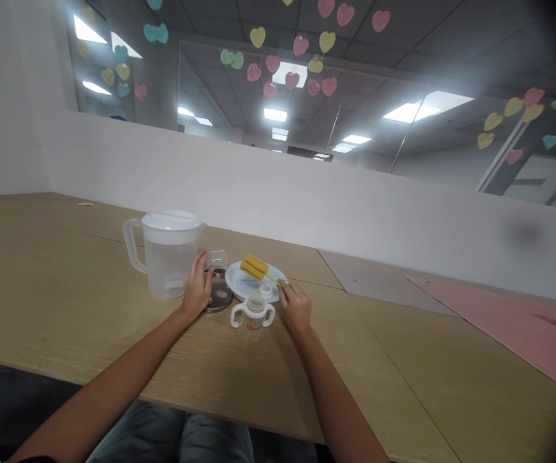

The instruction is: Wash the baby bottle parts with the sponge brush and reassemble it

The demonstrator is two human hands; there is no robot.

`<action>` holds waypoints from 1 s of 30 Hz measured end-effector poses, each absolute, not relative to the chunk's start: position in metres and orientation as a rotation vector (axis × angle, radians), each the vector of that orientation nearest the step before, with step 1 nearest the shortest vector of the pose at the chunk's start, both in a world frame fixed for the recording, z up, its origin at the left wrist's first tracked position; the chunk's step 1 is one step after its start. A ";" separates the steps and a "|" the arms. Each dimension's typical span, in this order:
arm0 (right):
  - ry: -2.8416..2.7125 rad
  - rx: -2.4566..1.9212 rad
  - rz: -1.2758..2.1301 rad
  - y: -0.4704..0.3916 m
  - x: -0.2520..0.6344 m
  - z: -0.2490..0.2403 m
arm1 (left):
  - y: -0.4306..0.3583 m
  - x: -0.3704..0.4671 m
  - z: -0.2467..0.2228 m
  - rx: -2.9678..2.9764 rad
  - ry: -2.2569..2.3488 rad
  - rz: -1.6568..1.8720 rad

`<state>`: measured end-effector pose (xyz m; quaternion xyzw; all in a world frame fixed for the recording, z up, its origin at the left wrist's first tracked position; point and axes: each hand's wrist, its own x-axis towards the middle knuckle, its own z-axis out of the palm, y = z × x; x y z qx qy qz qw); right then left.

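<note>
My right hand (297,307) is closed on the thin green handle of a yellow sponge brush (254,266), whose head is over a pale round plate (235,283). My left hand (197,289) is between a clear lidded pitcher (169,260) and a round dark metal dish (218,294). Its fingers touch a small clear cup or cap (216,260) above the dish; how firmly they hold it is hard to tell. In front of the plate a clear baby bottle (251,321) with two white handles stands open-topped. A small white piece (267,292) lies on the plate's near edge.
The wooden table (114,308) reaches a white wall behind. A pink sheet (509,325) lies at the right. A small flat pale object (85,204) is at the far left. Glass with heart-shaped notes is above the wall.
</note>
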<state>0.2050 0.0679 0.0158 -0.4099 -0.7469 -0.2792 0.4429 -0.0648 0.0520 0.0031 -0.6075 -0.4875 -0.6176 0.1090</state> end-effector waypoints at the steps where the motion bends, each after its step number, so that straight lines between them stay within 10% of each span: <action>1: -1.857 -1.017 -0.697 0.068 0.205 0.016 | 0.053 -0.065 0.003 -1.791 -1.457 -1.809; 30: -1.876 -1.065 -0.712 0.065 0.203 0.018 | 0.061 -0.071 -0.007 -2.140 -1.725 -1.127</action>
